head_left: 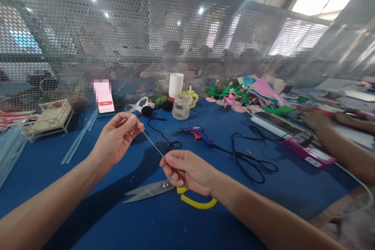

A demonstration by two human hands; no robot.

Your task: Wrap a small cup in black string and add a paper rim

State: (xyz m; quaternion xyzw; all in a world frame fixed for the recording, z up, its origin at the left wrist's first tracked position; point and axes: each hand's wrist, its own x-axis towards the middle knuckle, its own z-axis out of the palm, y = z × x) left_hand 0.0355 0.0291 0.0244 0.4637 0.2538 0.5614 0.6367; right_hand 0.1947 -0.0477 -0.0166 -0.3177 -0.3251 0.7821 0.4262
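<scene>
Closest to me, a pair of scissors (164, 191) lies flat on the blue worktop (117, 218), its steel blades pointing left and its yellow loop handle curving out from under my right wrist. Just above it my right hand (187, 172) is closed, fingertips pinched on the lower end of a thin, stiff, clear strip (152, 143). The strip runs straight up and to the left, taut above the worktop, into my left hand (117, 138), which pinches its upper end between thumb and forefinger, the other fingers curled in. Beyond my hands a blue glue gun (197, 133) with an orange trigger lies on its side, its black cord (252, 160) looping in loose coils to the right. Farther back stand a clear, rounded plastic jar (181, 106) and a stack of white ribbed cups (176, 84). To the left sits a small cream basket (51, 119) of slatted sticks. On the right, another person's hand (315, 119) rests near a pink flat box (309, 154), with sheets of coloured felt (263, 90) heaped behind. A perforated metal screen (146, 39) closes off the far edge.
</scene>
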